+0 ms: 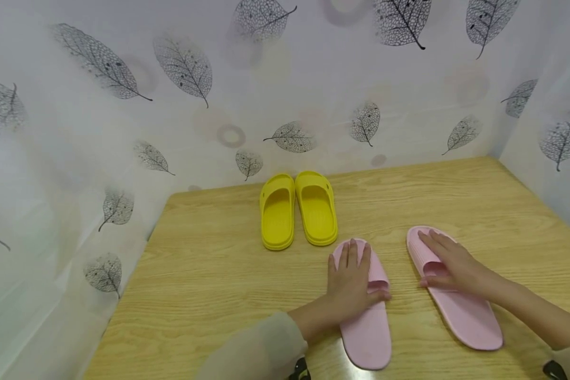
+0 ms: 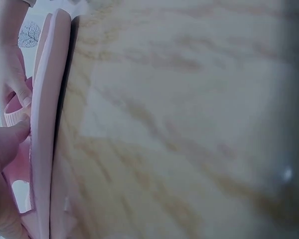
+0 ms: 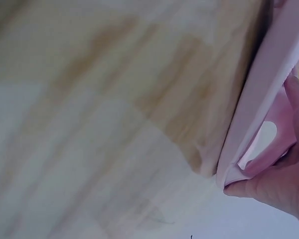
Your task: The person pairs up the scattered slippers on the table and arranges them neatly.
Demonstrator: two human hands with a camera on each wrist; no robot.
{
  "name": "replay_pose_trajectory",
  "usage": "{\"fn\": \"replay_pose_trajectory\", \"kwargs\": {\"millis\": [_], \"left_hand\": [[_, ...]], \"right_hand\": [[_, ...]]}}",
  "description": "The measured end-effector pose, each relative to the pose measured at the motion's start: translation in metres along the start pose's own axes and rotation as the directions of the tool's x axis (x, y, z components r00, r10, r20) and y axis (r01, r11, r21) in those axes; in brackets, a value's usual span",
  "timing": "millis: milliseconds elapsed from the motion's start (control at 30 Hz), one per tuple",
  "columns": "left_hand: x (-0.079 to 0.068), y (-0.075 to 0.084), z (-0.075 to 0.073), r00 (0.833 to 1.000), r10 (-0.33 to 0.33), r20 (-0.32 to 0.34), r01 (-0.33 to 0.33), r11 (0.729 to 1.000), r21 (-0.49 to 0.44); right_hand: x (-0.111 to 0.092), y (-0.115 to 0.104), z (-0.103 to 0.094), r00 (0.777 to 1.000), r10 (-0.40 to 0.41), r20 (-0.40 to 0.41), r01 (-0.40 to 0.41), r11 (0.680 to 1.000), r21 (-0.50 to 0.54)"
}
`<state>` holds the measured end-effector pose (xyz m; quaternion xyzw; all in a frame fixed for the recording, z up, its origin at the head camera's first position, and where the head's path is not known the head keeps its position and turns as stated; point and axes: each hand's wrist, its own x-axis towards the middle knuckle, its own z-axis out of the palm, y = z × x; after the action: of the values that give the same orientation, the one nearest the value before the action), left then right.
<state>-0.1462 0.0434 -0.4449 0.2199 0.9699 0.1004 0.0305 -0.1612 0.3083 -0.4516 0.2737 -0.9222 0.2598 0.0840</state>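
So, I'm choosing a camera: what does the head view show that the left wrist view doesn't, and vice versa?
Only the head view: two yellow, wide-strapped slippers.
Only the left wrist view: a whitish, see-through opening at the side of a pale pink, ribbed slipper.
Both: that slipper, the left hand, the right hand, wood-toned tabletop and white leaf-print sheet.

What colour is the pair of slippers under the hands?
The left slipper and right slipper are both pale pink, clearest in the head view.

Far slippers [image 1: 277, 224] lie left of near slippers [image 1: 368, 340].
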Motion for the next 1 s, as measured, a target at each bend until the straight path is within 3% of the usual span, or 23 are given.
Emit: {"fn": "replay_pose_trajectory", "kwargs": {"millis": [1000], "left_hand": [[0.016, 0.011, 0.004, 1.000, -0.028, -0.006, 0.028, 1.000, 0.012]], "right_hand": [[0.006, 0.001, 0.001, 1.000, -0.010, 0.004, 0.010, 1.000, -0.024]]}}
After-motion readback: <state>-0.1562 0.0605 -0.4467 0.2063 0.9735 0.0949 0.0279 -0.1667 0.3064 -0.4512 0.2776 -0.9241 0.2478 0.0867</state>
